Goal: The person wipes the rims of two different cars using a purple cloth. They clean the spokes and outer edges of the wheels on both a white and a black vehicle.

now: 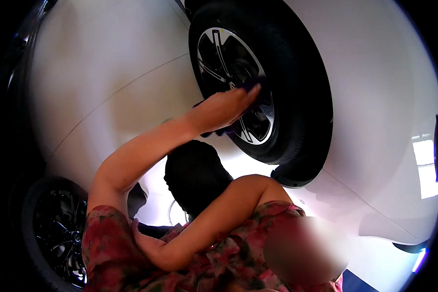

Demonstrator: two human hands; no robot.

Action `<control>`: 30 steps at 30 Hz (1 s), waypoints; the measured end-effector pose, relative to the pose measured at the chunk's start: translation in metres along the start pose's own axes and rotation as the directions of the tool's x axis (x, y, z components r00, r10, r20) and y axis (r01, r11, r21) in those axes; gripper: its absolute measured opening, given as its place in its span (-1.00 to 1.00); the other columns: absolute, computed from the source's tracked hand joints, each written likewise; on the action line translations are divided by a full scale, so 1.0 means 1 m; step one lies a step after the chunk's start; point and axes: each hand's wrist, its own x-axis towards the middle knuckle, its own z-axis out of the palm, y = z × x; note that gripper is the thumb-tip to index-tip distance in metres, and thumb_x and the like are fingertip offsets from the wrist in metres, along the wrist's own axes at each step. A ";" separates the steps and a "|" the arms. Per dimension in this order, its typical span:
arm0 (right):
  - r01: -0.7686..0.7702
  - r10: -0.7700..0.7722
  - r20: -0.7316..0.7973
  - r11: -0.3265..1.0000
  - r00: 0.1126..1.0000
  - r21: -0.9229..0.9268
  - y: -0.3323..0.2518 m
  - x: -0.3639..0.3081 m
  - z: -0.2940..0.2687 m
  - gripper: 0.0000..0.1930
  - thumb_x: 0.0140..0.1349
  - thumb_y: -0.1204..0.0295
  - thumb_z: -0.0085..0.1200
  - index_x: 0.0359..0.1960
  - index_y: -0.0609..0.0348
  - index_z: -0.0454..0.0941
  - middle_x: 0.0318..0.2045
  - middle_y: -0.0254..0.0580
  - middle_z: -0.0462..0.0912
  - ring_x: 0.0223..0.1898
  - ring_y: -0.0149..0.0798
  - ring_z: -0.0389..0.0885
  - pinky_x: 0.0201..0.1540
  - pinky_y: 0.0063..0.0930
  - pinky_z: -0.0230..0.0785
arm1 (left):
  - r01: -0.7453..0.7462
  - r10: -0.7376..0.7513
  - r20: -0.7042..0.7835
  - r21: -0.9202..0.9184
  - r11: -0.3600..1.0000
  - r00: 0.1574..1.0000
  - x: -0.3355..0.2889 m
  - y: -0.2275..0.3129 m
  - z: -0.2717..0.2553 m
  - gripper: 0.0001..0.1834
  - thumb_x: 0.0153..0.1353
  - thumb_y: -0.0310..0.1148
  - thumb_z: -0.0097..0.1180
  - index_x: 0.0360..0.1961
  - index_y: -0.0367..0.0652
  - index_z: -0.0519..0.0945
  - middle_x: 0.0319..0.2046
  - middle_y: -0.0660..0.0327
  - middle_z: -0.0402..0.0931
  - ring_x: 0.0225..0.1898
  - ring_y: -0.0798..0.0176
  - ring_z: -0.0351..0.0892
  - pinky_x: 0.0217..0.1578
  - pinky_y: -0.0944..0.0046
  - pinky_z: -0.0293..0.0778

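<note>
My left hand (228, 107) reaches up across the spoked wheel rim (249, 131) of a car. Bunched in its grip is a dark purple cloth (225, 130), with part of it showing past the fingertips against the spokes. The fingertips are smeared by motion. My right arm folds across my body, and my right hand (146, 243) lies against my left sleeve (104, 228). Its visible fingers look stretched out with nothing in them; the rest are hidden. A black tyre (297, 97) surrounds the rim.
Pale, glossy car body panels (117, 63) rise on both sides of the wheel. Another wheel with dark spokes (58, 233) stands at the lower left. My black-clad knee (194, 173) is bent below my left forearm. A blurred round patch (306, 250) covers the lower right.
</note>
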 end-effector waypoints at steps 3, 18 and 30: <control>0.102 -0.069 0.172 0.977 0.983 -0.189 -0.001 0.015 0.008 -0.47 0.13 0.29 0.03 0.17 0.14 0.43 0.18 -0.08 0.41 0.17 0.03 0.36 0.13 0.03 0.28 | -0.131 0.128 0.156 0.011 0.991 0.979 -0.010 -0.006 0.005 -0.16 0.10 -0.53 0.17 0.40 0.00 0.11 -0.33 0.10 0.40 -0.36 0.12 0.51 -0.34 0.23 0.50; -0.217 0.157 0.232 0.941 0.960 0.258 0.044 -0.031 -0.027 -0.60 0.22 0.30 -0.17 -0.13 0.34 0.60 -0.14 0.36 0.59 -0.16 0.24 0.57 -0.22 0.01 0.42 | 0.113 -0.143 -0.195 -0.156 0.981 0.970 -0.005 -0.072 0.075 -0.20 0.06 -0.61 0.11 0.36 0.13 0.22 -0.34 0.06 0.36 -0.40 0.08 0.47 -0.40 0.25 0.48; -0.322 0.269 0.242 0.923 0.932 0.211 0.047 -0.049 -0.030 -0.64 0.20 0.33 -0.13 -0.16 0.30 0.63 -0.16 0.31 0.62 -0.10 0.27 0.58 -0.39 -0.17 0.51 | 0.226 -0.224 -0.504 -0.057 0.972 0.834 0.041 -0.082 0.086 -0.17 -0.07 -0.66 0.11 0.31 0.03 0.27 -0.34 0.06 0.38 -0.28 -0.04 0.47 -0.29 0.09 0.46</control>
